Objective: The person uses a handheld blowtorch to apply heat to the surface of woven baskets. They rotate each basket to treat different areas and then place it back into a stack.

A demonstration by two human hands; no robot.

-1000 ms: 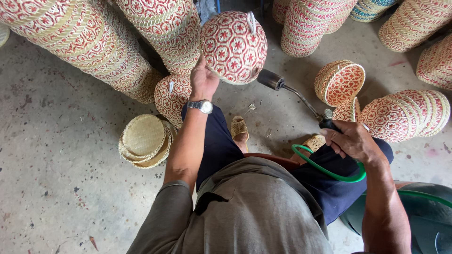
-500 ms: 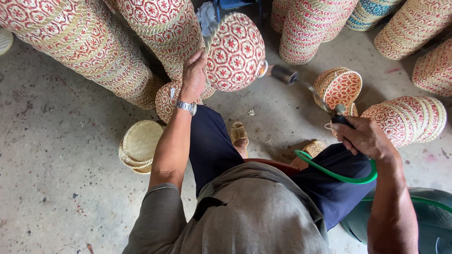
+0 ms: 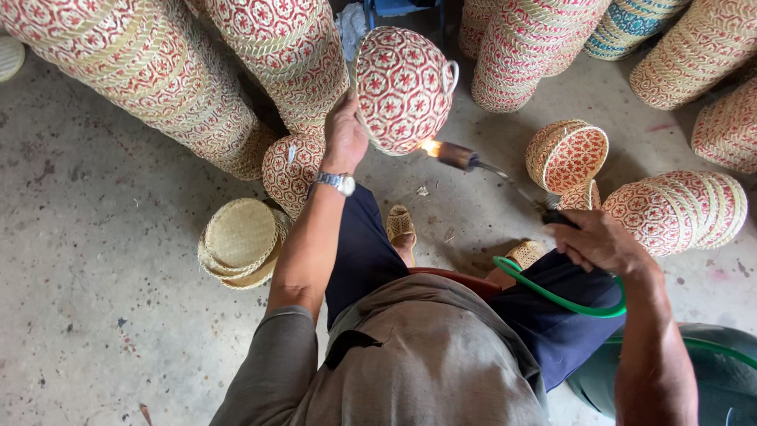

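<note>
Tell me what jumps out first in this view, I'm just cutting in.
The small flame at the tip of the gas torch, held in the right hand, licks the lower edge of a red-patterned woven basket that the left hand holds up at centre top. Long stacks of similar baskets lie across the concrete floor behind, and a green hose loops over the person's lap.

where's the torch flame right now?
Head view, upper centre: the flame burns at the torch tip held by the right hand, right at the lower edge of the red-patterned basket raised by the left hand.
</note>
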